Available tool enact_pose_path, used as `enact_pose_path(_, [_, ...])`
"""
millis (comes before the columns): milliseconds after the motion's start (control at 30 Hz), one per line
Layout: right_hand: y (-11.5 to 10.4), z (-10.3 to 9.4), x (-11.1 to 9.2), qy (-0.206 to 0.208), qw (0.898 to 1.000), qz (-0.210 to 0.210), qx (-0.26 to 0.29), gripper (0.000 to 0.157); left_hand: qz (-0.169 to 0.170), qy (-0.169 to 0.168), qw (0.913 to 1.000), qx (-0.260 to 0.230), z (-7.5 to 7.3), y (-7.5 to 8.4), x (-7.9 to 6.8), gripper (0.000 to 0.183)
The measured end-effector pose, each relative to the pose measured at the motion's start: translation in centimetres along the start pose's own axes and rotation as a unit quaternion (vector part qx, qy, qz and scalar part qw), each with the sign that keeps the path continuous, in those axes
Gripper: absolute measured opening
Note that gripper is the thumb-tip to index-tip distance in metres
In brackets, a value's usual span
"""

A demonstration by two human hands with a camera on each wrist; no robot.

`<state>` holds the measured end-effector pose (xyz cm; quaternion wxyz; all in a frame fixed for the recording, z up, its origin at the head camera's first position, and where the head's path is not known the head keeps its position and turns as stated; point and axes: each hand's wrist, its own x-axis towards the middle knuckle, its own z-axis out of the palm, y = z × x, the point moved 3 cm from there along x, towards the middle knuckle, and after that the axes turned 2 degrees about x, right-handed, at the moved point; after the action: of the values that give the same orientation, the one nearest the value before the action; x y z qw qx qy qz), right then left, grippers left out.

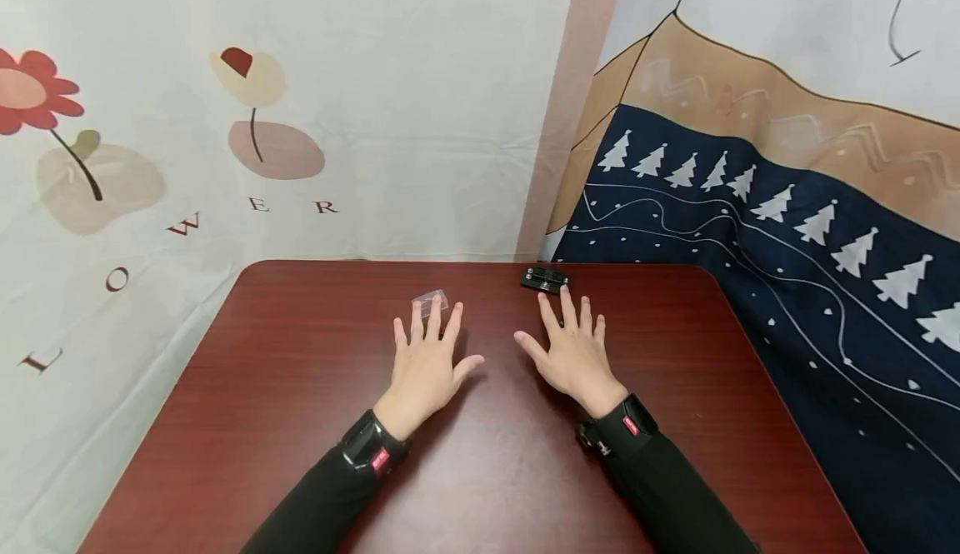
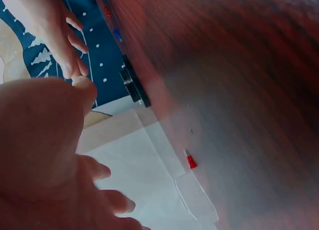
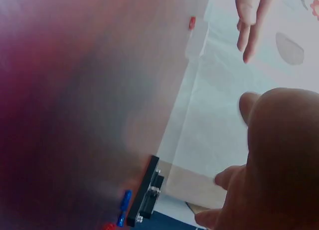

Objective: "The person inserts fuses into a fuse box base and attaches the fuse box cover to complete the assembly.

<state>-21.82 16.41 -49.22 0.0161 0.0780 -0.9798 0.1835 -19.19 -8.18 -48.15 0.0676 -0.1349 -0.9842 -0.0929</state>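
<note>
My left hand (image 1: 424,366) is held palm down over the table with its fingers spread, holding nothing. Its fingertips overlap a clear plastic piece (image 1: 442,301) in the head view. Beside that piece, a small red part with a metal tip (image 2: 191,160) shows in the left wrist view. Also palm down and spread, my right hand (image 1: 576,358) holds nothing. Just beyond its fingertips lies a black block with metal fittings (image 1: 545,279). Near the block, the right wrist view shows a small blue part (image 3: 124,207) and another red part (image 3: 109,226), mostly hidden by the hand in the head view.
The reddish-brown wooden table (image 1: 300,387) has its far edge just past the block. Behind it hangs a pale cloth (image 1: 420,121) with printed flowers and letters. To the right is a dark blue cloth (image 1: 750,287) with white trees.
</note>
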Motion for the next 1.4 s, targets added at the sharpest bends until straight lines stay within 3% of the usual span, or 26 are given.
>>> enact_pose_path(133, [0.9,-1.0,2.0,-0.002,1.0,0.015,0.013,0.087,0.017,0.045,0.9986,-0.022,-0.2,0.2,0.6,0.076])
enact_pose_path(300, [2.5,-2.5,5.0,-0.009,1.0,0.03,0.0,0.073,0.054,0.136,0.9892,-0.014,-0.5,0.9,1.2,0.046])
enact_pose_path(367, [3.2,-2.8,6.1,-0.003,1.0,0.026,-0.005,0.068,0.064,0.151,0.9864,-0.011,-0.6,1.1,1.3,0.039])
enact_pose_path(500, [4.3,-2.9,8.2,-0.01,1.0,0.018,-0.003,0.069,0.07,0.147,0.9866,-0.013,-0.4,1.4,1.4,0.035])
enact_pose_path(767, [6.0,-2.1,11.2,-0.1,0.995,0.029,0.005,0.078,0.082,0.137,0.9869,-0.027,-0.1,2.3,1.8,0.034])
enact_pose_path(967, [6.7,-2.1,12.3,-0.14,0.989,0.039,-0.008,0.077,0.091,0.13,0.9868,-0.03,0.3,2.7,2.2,0.033])
enact_pose_path(1400, [7.1,-2.3,12.5,-0.13,0.991,0.021,-0.011,0.071,0.079,0.117,0.9896,-0.027,1.0,2.5,2.6,0.032])
